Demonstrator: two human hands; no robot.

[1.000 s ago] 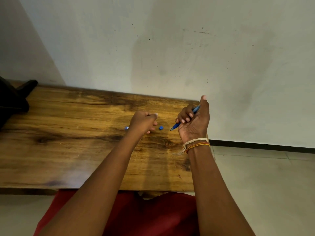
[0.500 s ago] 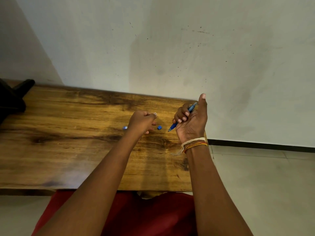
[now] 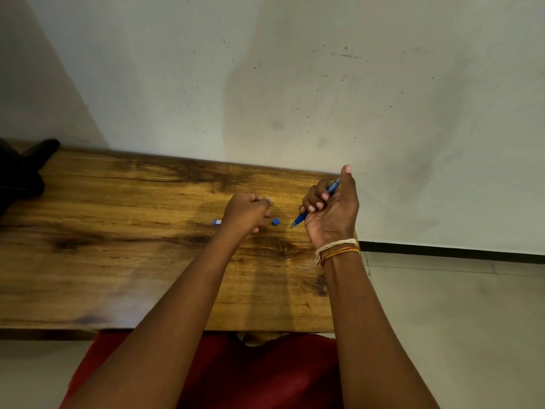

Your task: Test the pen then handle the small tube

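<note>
Bare forearms, thread wristbands (image 3: 339,248), red garment (image 3: 265,376)

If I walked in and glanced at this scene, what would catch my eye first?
Most likely the right hand, raised over the right end of the wooden table and gripping a blue pen with its tip slanting down to the left. Just left of it the left hand hovers with curled fingers; whether it holds anything cannot be told. A small blue piece lies on the wood between the hands.

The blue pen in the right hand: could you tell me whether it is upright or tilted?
Tilted: the blue pen slants, tip down-left, gripped by the right hand.
</note>
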